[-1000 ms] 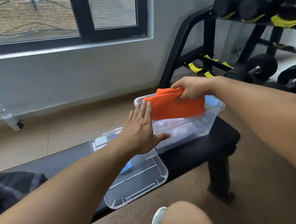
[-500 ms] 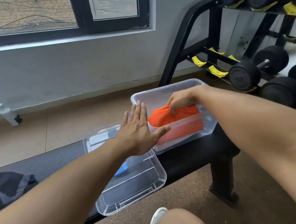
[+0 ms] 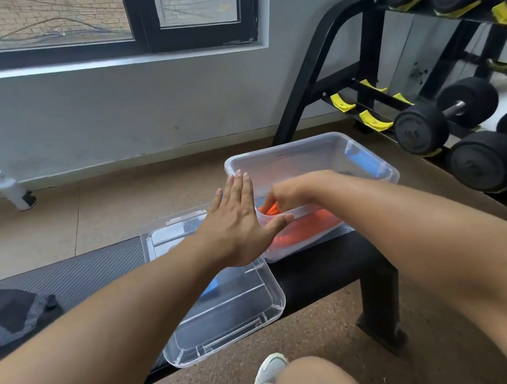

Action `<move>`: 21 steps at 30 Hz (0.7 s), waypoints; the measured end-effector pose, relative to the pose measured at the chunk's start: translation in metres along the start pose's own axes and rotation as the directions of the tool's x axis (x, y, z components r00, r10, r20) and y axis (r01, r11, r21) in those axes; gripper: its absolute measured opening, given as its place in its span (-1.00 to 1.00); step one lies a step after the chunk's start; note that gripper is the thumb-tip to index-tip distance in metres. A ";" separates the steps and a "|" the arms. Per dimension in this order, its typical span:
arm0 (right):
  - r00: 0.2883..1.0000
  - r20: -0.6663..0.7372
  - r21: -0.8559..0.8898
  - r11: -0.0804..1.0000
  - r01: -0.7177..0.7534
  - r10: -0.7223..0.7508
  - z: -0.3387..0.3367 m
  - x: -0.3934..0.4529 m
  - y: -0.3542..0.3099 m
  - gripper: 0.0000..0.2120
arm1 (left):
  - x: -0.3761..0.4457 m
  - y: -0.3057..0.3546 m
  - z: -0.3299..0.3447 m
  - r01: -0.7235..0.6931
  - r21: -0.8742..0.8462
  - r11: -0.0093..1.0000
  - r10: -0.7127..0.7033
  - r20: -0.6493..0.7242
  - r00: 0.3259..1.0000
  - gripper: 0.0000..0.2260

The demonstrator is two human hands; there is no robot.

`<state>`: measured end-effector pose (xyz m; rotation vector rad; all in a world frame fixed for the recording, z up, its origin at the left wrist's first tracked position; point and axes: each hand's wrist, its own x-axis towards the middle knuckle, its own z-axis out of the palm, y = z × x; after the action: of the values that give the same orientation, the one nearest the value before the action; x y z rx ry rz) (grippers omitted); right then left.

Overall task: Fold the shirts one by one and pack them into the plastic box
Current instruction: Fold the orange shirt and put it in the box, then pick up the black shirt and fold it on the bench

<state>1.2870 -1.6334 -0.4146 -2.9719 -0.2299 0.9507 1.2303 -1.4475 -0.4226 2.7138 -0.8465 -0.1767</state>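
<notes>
The clear plastic box (image 3: 304, 146) stands on the right end of a black bench (image 3: 323, 271). A folded orange shirt (image 3: 304, 232) lies inside it, low against the near wall. My right hand (image 3: 291, 192) reaches down into the box, its fingers curled onto the shirt's left end. My left hand (image 3: 237, 224) is flat with straight fingers and rests against the outside of the box's left wall. A dark shirt with grey stripes (image 3: 5, 321) lies crumpled on the bench at the far left.
The box's clear lid (image 3: 232, 320) lies upside down on the bench beside the box, overhanging the front edge. A rack of black dumbbells (image 3: 477, 158) stands close on the right. A white bottle (image 3: 11, 190) sits by the wall. My knee and shoe (image 3: 267, 383) are below.
My right hand has lowered the orange shirt from above the rim down into the box. My left hand has stayed flat at the box's left wall.
</notes>
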 end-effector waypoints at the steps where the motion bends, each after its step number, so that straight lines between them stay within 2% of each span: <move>1: 1.000 0.015 -0.005 1.000 -0.004 0.004 -0.001 0.000 -0.001 -0.44 | 0.000 0.000 0.000 0.002 -0.011 1.000 -0.002 -0.003 1.000 -0.03; 4: 0.999 0.012 -0.009 0.999 -0.041 0.041 -0.009 -0.009 0.003 -0.31 | 0.000 -0.001 -0.001 -0.009 -0.057 0.998 0.009 -0.001 1.000 -0.01; 7: 0.993 -0.081 0.113 0.991 -0.075 0.085 -0.020 -0.025 0.009 -0.30 | -0.005 -0.009 -0.006 -0.069 -0.098 0.993 0.067 -0.027 0.997 0.00; 9: 0.970 -0.223 0.157 0.986 -0.064 0.099 -0.032 -0.042 0.007 -0.32 | -0.015 -0.020 -0.011 -0.109 -0.100 0.989 0.102 -0.067 0.993 -0.01; 12: 0.839 -0.541 0.161 0.986 0.032 0.061 -0.052 -0.067 -0.015 -0.47 | -0.037 -0.047 -0.018 -0.103 -0.078 0.992 0.089 -0.173 0.981 -0.06; 16: 0.724 -0.684 0.126 0.963 0.238 -0.089 -0.066 -0.068 -0.083 -0.59 | -0.080 -0.102 -0.022 0.051 -0.047 0.998 -0.061 -0.259 0.964 -0.16; 19: 0.682 -0.690 0.037 0.929 0.369 -0.244 -0.062 -0.057 -0.155 -0.61 | -0.124 -0.147 -0.029 0.227 -0.084 0.970 -0.240 -0.240 0.941 -0.21; 21: 0.662 -0.660 -0.028 0.892 0.450 -0.355 -0.051 -0.048 -0.203 -0.60 | -0.153 -0.175 -0.037 0.306 -0.124 0.944 -0.330 -0.293 0.898 -0.26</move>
<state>1.2499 -1.4380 -0.3340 -2.7132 -0.7235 -0.1402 1.2056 -1.2138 -0.4375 2.6907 -0.2969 0.1473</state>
